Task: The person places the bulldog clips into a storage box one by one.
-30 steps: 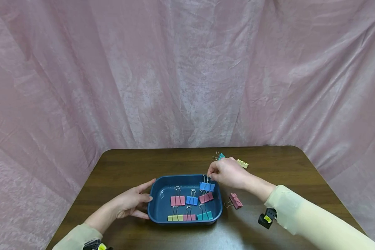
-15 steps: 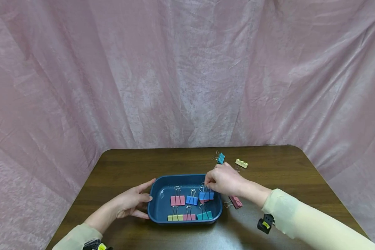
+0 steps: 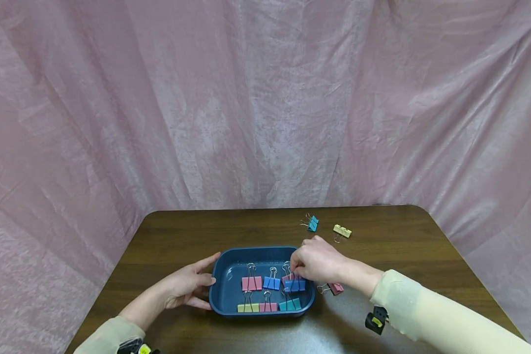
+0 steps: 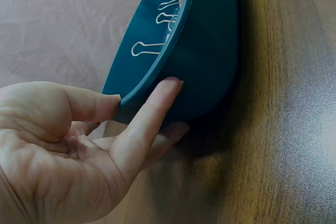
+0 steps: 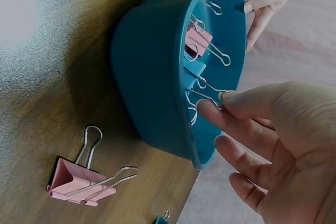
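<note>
A blue rectangular tray [image 3: 223, 285] on the table holds several binder clips, their wire handles upright. Its left end is touched by my left hand [image 3: 183, 287], fingers spread and mostly straight. In the left wrist view the thumb meets the rim and a finger [image 4: 144, 124] lies along the outer wall. My right hand [image 3: 320, 260] is over the tray's right side, pinching the wire handle of a blue binder clip [image 3: 294, 286] between thumb and index finger. The blue clip's body is low inside the tray, overlapping a pink binder clip [image 3: 285, 279] in the head view.
Just right of the tray lies a pink binder clip [image 5: 79, 182], partly covered by my right wrist in the head view. Farther back are a teal binder clip [image 3: 312, 223] and a yellow binder clip [image 3: 342, 231]. A pink curtain [image 3: 265, 108] hangs behind the table.
My right hand has lowered the blue binder clip from the tray's back right toward the front, down among the other clips. The left hand and the tray have stayed in place.
</note>
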### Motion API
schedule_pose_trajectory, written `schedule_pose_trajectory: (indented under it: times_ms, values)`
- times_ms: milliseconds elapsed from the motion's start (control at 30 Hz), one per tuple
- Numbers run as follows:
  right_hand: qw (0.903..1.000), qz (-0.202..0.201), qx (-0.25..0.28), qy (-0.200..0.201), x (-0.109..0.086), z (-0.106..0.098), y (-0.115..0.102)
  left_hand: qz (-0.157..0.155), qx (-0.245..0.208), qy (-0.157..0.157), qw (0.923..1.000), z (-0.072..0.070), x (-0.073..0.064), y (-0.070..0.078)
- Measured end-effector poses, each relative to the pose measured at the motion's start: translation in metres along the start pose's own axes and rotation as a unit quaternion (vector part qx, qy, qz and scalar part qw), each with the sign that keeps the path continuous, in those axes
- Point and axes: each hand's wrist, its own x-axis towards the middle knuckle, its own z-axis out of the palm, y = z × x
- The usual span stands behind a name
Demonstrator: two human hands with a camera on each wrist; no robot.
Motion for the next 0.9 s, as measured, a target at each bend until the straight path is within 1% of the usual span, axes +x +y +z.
schedule_pose_trajectory:
  times_ms: [167, 367, 567, 767, 900]
  values:
    - [0.9999, -0.001, 0.002, -0.015, 0.0004, 0.0016, 0.0001, -0.001, 0.0, -0.001, 1.0, -0.0005, 0.0002, -0.0002]
    - [0.9997, 0.0, 0.006, -0.023, 0.0005, 0.0031, -0.0002, 0.001, 0.0, -0.003, 1.0, -0.0011, 0.0006, -0.0006]
    - [0.9994, -0.002, 0.011, -0.033, 0.0004, 0.0059, -0.0011, 0.0, 0.0, 0.001, 1.0, -0.0009, 0.0006, -0.0009]
    - [0.9993, -0.008, 0.009, -0.035, 0.0012, 0.0079, -0.0018, 0.0, -0.003, 0.0, 1.0, -0.0009, 0.0006, -0.001]
    - [0.9991, -0.002, 0.014, -0.041, 0.0013, 0.0096, -0.0017, 0.0, -0.003, 0.0, 1.0, -0.0008, 0.0005, -0.001]
